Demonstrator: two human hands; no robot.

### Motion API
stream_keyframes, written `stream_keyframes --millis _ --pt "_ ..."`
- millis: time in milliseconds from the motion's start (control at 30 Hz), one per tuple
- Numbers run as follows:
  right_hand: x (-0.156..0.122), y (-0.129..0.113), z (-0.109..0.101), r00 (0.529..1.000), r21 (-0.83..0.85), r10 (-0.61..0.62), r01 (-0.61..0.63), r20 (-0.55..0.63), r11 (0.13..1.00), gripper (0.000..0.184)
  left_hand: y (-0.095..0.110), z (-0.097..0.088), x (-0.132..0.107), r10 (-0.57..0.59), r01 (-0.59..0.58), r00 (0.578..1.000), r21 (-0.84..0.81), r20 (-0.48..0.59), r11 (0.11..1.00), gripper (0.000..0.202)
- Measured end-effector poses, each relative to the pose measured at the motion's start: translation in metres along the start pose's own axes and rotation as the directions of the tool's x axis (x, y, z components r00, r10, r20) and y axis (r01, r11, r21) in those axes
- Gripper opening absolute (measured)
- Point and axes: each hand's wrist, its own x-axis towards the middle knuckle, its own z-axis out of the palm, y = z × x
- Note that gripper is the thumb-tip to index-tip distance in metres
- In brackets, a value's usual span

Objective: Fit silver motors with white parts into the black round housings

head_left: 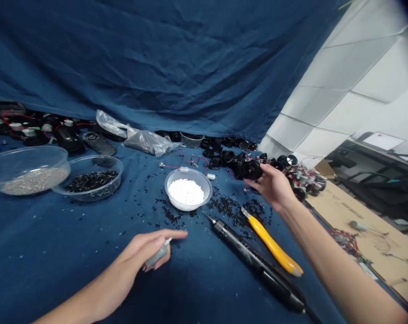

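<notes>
Small silver cylindrical motor (157, 254), clamped in left hand (136, 254) grip over blue cloth-covered desk (55, 265), right hand (274, 186) grip apart, just beside black round plastic housing (249, 170), white plastic bowl (190, 172) of white pellets between hands, black electric screwdriver (251, 256) nearby

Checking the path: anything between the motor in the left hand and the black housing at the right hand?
Nothing tall. The small motor in the left hand and black housing at the right hand have only the tip of the electric screwdriver lying between them.
</notes>
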Motion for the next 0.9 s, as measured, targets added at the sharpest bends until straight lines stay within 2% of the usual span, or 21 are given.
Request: stream_keyframes --millis 33,67,100,167,200,300,433,567,733,900 --pt "-0.019 -0.014 0.004 0.987 0.313 0.063 -0.108 0.15 0.943 0.027 0.001 -0.001 -0.002 0.015 -0.015 1.0 0.025 0.015 1.0 0.048" --pt "-0.04 -0.027 0.009 0.956 0.539 0.09 -0.234 0.28 0.809 0.024 0.002 -0.003 -0.003 0.029 -0.031 0.999 0.059 0.031 0.998 0.049" --pt "-0.06 -0.039 0.015 0.921 0.66 0.103 -0.343 0.375 0.669 0.021 0.002 -0.004 -0.004 0.045 -0.049 0.998 0.108 0.042 0.993 0.051" --pt "-0.095 -0.058 0.027 0.851 0.73 0.126 -0.506 0.511 0.459 0.017 0.001 -0.004 -0.004 0.088 -0.094 0.995 0.245 0.039 0.965 0.058" --pt "-0.109 -0.064 0.033 0.827 0.739 0.129 -0.55 0.547 0.39 0.016 0.0 -0.004 -0.002 0.115 -0.119 0.993 0.315 0.032 0.942 0.064" --pt "-0.134 -0.071 0.055 0.788 0.747 0.105 -0.611 0.607 0.262 0.017 -0.003 -0.004 0.002 0.198 -0.178 0.98 0.433 -0.001 0.884 0.069" --pt "-0.143 -0.065 0.087 0.777 0.758 0.083 -0.627 0.624 0.181 0.022 -0.004 -0.004 0.002 0.295 -0.227 0.953 0.477 -0.072 0.849 0.044" --pt "-0.147 -0.06 0.106 0.774 0.758 0.049 -0.63 0.632 0.167 0.03 -0.007 -0.002 0.0 0.369 -0.261 0.921 0.503 -0.126 0.824 0.044" --pt "-0.153 -0.062 0.106 0.741 0.729 0.003 -0.662 0.672 0.175 0.036 -0.009 0.003 0.002 0.369 -0.27 0.919 0.458 -0.142 0.847 0.027" --pt "-0.158 -0.064 0.104 0.766 0.747 0.013 -0.631 0.643 0.21 0.032 -0.005 0.008 0.0 0.364 -0.259 0.916 0.444 -0.168 0.858 0.017"
